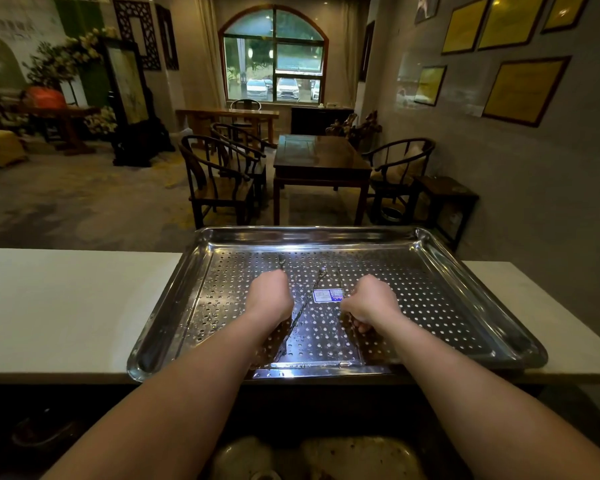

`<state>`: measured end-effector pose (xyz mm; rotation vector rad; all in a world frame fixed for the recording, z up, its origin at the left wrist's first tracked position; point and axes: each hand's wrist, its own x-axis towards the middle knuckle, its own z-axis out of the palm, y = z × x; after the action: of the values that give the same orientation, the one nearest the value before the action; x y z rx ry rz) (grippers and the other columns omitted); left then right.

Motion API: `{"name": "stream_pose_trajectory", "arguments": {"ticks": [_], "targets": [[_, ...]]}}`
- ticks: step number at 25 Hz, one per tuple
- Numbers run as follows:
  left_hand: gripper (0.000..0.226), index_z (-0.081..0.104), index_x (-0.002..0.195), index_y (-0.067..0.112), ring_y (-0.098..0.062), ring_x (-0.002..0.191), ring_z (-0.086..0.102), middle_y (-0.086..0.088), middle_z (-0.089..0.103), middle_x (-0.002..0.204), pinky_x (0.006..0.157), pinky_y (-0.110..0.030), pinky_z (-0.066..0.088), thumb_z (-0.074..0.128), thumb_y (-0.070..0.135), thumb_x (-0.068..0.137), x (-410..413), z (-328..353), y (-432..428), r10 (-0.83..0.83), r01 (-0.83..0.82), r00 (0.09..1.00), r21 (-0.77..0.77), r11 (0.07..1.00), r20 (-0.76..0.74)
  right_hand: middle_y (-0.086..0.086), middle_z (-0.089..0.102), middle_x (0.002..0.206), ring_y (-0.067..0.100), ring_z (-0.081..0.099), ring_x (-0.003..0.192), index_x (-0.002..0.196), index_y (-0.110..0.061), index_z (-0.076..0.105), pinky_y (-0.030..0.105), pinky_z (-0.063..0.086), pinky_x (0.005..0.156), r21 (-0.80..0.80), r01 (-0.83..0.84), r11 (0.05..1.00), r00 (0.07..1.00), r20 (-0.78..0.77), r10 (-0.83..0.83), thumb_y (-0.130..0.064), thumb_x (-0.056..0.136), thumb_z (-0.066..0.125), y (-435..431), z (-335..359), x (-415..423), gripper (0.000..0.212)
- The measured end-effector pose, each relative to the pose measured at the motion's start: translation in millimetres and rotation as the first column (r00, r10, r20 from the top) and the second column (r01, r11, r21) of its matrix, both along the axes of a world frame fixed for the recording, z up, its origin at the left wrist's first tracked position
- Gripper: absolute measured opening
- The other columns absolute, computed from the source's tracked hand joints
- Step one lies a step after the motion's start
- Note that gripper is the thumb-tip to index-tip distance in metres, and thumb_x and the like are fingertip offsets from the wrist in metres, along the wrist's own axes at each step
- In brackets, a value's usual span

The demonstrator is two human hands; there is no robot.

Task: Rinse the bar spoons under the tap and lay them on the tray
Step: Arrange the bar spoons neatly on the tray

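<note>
Bar spoons (303,306): thin, stiff steel, light, probably slippery wet; take mid-shaft. Left hand (269,296), right hand (371,303) each grip one over tray (465,299).

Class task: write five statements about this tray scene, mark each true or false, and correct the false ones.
1. The tray has a perforated floor. True.
2. The tray sits inside the sink. False: it rests on the white counter; the sink is nearer the camera, lower down.
3. The middle spoon lies on the tray between the hands. True.
4. The left hand lies flat and open. False: its grip is curled round the left spoon, whose end pokes out beyond it.
5. The right hand rests on the counter. False: it is over the tray, curled round the thin right spoon.
</note>
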<state>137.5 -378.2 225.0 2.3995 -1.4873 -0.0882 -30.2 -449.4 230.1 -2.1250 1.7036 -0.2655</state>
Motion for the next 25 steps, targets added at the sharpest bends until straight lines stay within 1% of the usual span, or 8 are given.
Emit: {"name": "stream_pose_trajectory", "arguments": {"ticks": [2,4,8,11,13,17,23,25], "targets": [[0.017,0.053,0.068,0.010,-0.029,0.071,0.058,-0.008,0.058,0.071,0.061,-0.035,0.044,0.054,-0.002,0.080,0,-1,2,-0.011,0.011,1.000,-0.015,1.000,0.005,0.007,0.075,0.063,0.019,0.073,0.054,0.077,-0.003,0.072,0.034,0.062,0.066,0.001,-0.001,1.000,1.000,0.022,0.001,-0.020,0.084,0.067,-2,1,-2,0.018],[0.020,0.051,0.064,0.010,-0.029,0.070,0.058,-0.009,0.059,0.069,0.060,-0.036,0.046,0.053,-0.003,0.078,0,-2,3,-0.018,0.018,1.000,-0.021,1.000,0.001,0.007,0.074,0.067,0.022,0.072,0.059,0.076,-0.004,0.071,0.034,0.061,0.065,-0.021,-0.023,1.000,1.000,-0.011,0.022,-0.023,0.082,0.071,-3,2,-1,0.020],[0.027,0.045,0.055,0.011,-0.026,0.062,0.054,-0.005,0.052,0.059,0.055,-0.033,0.041,0.053,-0.003,0.077,2,-4,4,-0.013,0.013,1.000,-0.013,1.000,-0.024,0.003,0.060,0.063,0.021,0.059,0.060,0.065,-0.014,0.059,0.029,0.043,0.049,-0.100,-0.042,0.994,0.995,-0.094,0.032,-0.018,0.084,0.070,-2,-3,-1,0.022],[0.027,0.044,0.055,0.010,-0.029,0.064,0.053,-0.006,0.050,0.059,0.055,-0.033,0.038,0.054,-0.002,0.076,4,-5,5,-0.022,0.022,0.999,0.004,1.000,-0.023,0.007,0.070,0.077,0.024,0.068,0.075,0.078,-0.009,0.068,0.038,0.058,0.068,-0.126,-0.042,0.991,0.994,-0.105,0.028,-0.008,0.086,0.066,-3,-6,-1,0.009],[0.026,0.046,0.055,0.010,-0.030,0.066,0.056,-0.009,0.056,0.063,0.056,-0.033,0.038,0.055,-0.001,0.076,5,-6,6,-0.030,0.031,0.999,0.002,1.000,-0.031,0.008,0.073,0.084,0.026,0.071,0.078,0.086,-0.009,0.072,0.042,0.061,0.077,-0.118,-0.047,0.992,0.995,-0.092,0.036,-0.006,0.087,0.066,-3,-8,-1,0.006],[0.012,0.058,0.067,0.005,-0.030,0.072,0.063,-0.012,0.066,0.073,0.060,-0.037,0.053,0.057,-0.002,0.077,6,-9,9,-0.032,0.031,0.996,-0.014,0.999,-0.082,0.008,0.073,0.077,0.022,0.072,0.063,0.084,-0.008,0.072,0.040,0.062,0.071,-0.088,-0.058,0.994,0.995,-0.084,0.051,-0.007,0.088,0.066,1,-7,1,0.007],[0.008,0.065,0.075,0.005,-0.026,0.071,0.065,-0.009,0.067,0.073,0.069,-0.040,0.060,0.060,0.002,0.079,7,-14,9,-0.021,0.019,0.993,-0.015,1.000,-0.120,0.006,0.069,0.091,0.028,0.065,0.084,0.094,-0.014,0.066,0.039,0.058,0.073,-0.304,-0.128,0.944,0.990,-0.099,0.102,-0.019,0.091,0.060,19,2,13,0.008],[0.007,0.065,0.076,0.007,-0.026,0.073,0.066,-0.009,0.067,0.075,0.070,-0.039,0.059,0.061,0.004,0.080,8,-15,8,-0.018,0.016,0.991,-0.018,1.000,-0.136,0.005,0.067,0.083,0.028,0.066,0.081,0.082,-0.014,0.063,0.035,0.053,0.064,-0.298,-0.158,0.941,0.987,-0.081,0.140,-0.032,0.092,0.063,26,3,27,0.021]]}}
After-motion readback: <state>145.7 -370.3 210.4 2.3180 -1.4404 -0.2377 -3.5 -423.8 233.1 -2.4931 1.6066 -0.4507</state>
